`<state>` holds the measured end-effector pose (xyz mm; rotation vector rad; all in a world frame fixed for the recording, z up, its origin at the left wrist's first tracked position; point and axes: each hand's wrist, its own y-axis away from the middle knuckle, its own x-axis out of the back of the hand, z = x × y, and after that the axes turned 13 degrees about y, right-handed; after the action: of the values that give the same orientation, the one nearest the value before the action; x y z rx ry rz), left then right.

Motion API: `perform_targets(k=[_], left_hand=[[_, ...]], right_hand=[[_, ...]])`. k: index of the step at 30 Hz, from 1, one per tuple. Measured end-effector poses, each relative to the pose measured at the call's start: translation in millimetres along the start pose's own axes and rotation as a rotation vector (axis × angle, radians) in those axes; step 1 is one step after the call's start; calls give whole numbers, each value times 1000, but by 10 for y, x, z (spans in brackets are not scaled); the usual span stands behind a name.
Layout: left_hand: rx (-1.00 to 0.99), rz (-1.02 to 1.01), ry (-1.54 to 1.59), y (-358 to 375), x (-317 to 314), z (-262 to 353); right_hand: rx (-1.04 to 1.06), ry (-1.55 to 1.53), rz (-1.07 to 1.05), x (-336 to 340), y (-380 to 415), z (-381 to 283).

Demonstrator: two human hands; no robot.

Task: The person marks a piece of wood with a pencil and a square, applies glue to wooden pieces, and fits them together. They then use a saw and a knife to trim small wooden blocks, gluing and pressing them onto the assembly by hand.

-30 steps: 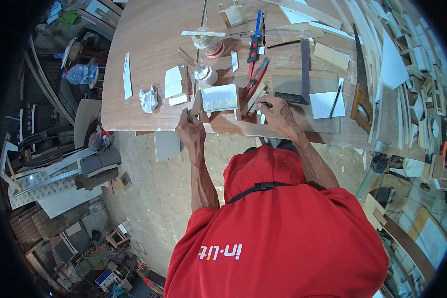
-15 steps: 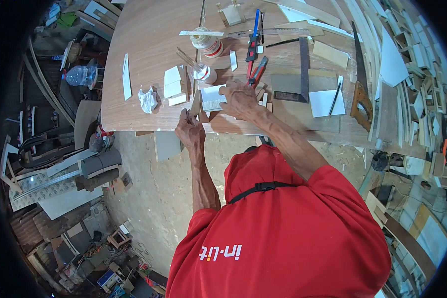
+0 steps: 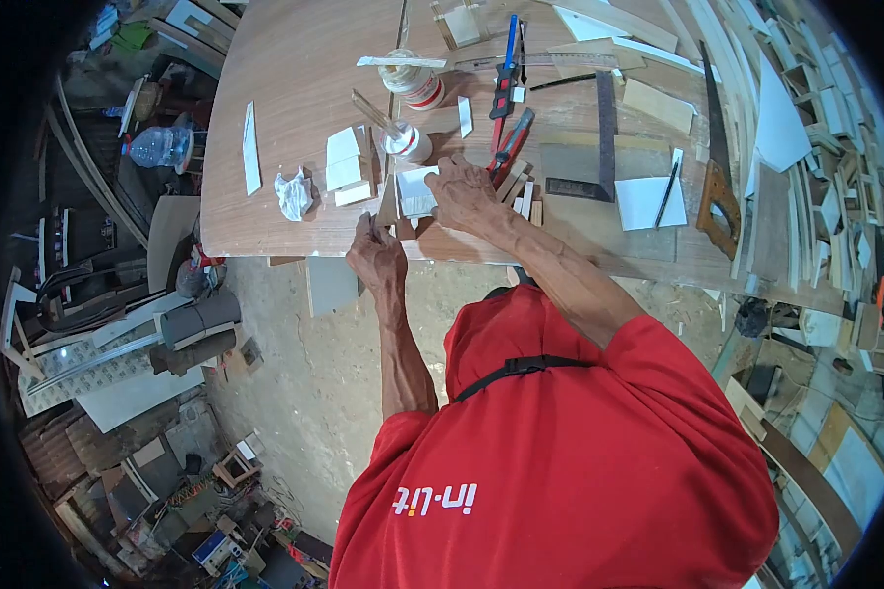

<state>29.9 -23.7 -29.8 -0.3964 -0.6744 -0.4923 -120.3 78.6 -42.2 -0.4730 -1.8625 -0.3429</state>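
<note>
Near the table's front edge, my left hand point(image 3: 378, 257) has its fingers closed at the lower end of a thin wooden piece point(image 3: 389, 202) that stands on edge. My right hand point(image 3: 465, 199) grips the right side of a small white-faced block point(image 3: 416, 192), right beside that piece. Part of the block is hidden under the right fingers. A similar white-topped block point(image 3: 344, 162) sits to the left, and a crumpled white cloth or paper point(image 3: 293, 194) lies farther left. Just beyond the hands stands a small white glue pot point(image 3: 408, 145) with sticks in it.
A larger jar point(image 3: 417, 83) has a strip across its top. To the right lie a red cutter point(image 3: 513, 137), a blue-and-red cutter point(image 3: 504, 88), a try square point(image 3: 605, 147) and a handsaw point(image 3: 719, 196). Small wood strips point(image 3: 526, 196) rest beside my right wrist. Stacked strips crowd the right side.
My right hand has shifted slightly left and up with the white-faced block, uncovering more of the small strips by its wrist. My left hand stays almost in place.
</note>
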Motion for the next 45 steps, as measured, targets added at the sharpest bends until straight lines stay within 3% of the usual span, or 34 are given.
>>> perform_targets(k=[15, 28, 43, 45], left_hand=[[4, -15, -1, 17, 39, 89], [30, -21, -22, 48, 66, 232], [12, -8, -19, 32, 17, 148], [-1, -2, -29, 33, 18, 153]], right_hand=[[72, -21, 122, -91, 22, 7], [102, 43, 54, -179, -19, 17], [-51, -72, 173, 167, 88, 292], [-145, -103, 207, 196, 133, 382]])
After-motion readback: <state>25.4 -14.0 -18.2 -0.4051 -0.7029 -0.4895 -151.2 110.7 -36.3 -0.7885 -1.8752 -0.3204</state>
